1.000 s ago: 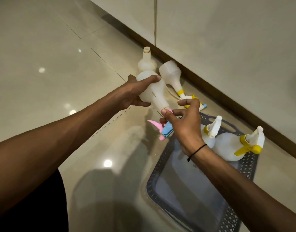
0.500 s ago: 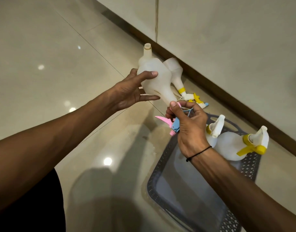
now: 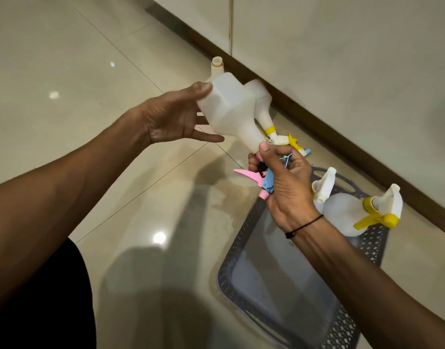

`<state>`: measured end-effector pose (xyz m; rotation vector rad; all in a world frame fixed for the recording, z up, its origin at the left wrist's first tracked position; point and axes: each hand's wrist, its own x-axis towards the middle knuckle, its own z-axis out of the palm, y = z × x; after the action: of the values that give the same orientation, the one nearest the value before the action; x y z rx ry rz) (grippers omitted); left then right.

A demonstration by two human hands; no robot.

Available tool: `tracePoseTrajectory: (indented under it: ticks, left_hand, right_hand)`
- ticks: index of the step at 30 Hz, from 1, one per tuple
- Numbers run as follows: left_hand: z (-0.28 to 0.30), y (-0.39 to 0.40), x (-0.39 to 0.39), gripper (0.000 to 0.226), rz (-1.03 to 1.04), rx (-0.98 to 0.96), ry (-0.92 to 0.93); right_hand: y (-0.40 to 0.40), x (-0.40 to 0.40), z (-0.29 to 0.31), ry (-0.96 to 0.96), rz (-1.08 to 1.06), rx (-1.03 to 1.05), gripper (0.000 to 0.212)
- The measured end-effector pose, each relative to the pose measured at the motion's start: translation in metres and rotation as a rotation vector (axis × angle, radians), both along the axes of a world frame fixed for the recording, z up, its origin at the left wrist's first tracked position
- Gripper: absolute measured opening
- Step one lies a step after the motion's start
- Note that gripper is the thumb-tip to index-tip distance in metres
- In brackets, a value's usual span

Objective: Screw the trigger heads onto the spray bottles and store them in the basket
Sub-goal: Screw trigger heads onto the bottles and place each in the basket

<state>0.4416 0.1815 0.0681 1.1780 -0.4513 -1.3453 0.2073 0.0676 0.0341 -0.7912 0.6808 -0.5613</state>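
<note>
My left hand (image 3: 176, 117) holds the body of a white spray bottle (image 3: 231, 109), tilted with its neck pointing down and right. At that neck my right hand (image 3: 284, 182) grips a pink and blue trigger head (image 3: 256, 180). A dark perforated basket (image 3: 347, 323) lies on the floor at lower right, with two white bottles in its far end. One of them carries a yellow trigger head (image 3: 377, 215). The other one's white head (image 3: 324, 185) shows beside my right hand.
An uncapped white bottle (image 3: 217, 68) stands behind the held one. Another bottle (image 3: 261, 102) with a yellow collar lies on the floor next to the brown skirting board (image 3: 342, 137). Glossy beige floor tiles spread out to the left.
I have raised the bottle and brought it closer, with its base turned more toward me. My right hand has shifted its grip on the trigger head at the neck.
</note>
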Motion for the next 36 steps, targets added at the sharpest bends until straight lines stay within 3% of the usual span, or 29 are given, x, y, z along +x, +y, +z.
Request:
tracePoseTrajectory:
  ticks: [4,6,8,12,14,17,20,23,26,28,32,34,36]
  left_hand:
    - [0.009,-0.006,0.002,0.083,0.024,0.26,-0.32]
    - [0.004,-0.003,0.004,0.093,-0.008,0.235,-0.339]
    - [0.001,0.007,0.011,0.095,-0.05,0.117,-0.278]
    - [-0.001,0.018,0.023,0.086,-0.322,-0.133,-0.234]
    - [-0.003,0.018,0.027,0.084,-0.406,-0.176,-0.283]
    - [0.0,0.02,0.031,0.098,-0.472,-0.107,-0.246]
    - [0.008,0.015,0.03,0.09,-0.352,0.099,-0.163]
    - [0.015,0.006,0.027,0.094,-0.398,0.45,-0.415]
    - [0.013,0.013,0.025,0.078,-0.481,0.427,-0.475]
    - [0.009,0.022,0.029,0.062,-0.45,0.256,-0.439]
    - [0.005,0.023,0.025,0.101,-0.492,0.043,-0.458]
    - [0.006,0.02,0.023,0.1,-0.454,-0.006,-0.288]
    - [0.009,0.015,0.021,0.085,-0.309,0.098,-0.171]
  right_hand:
    - [0.004,0.003,-0.004,0.032,-0.022,-0.325,0.023]
    - [0.006,0.002,-0.006,0.05,-0.011,-0.378,0.023]
    - [0.006,0.001,-0.005,0.037,0.033,-0.289,0.019]
    - [0.0,-0.003,0.0,-0.008,0.179,0.165,0.015]
    - [-0.001,-0.005,-0.002,0.005,0.199,0.201,0.017]
    - [0.003,-0.004,-0.003,0.02,0.158,0.043,0.016]
    - [0.003,-0.004,-0.001,0.034,0.102,-0.32,0.013]
    - [0.002,-0.006,0.001,0.081,0.066,-0.635,0.024]
    - [0.002,-0.013,-0.002,0.122,0.066,-0.787,0.026]
    - [0.003,-0.016,-0.004,0.105,0.121,-0.677,0.023]
    - [0.004,-0.011,-0.004,0.052,0.142,-0.086,0.012]
    - [0.004,-0.009,-0.004,0.049,0.118,-0.07,0.012]
    - [0.005,-0.007,-0.002,0.051,0.086,-0.214,0.015]
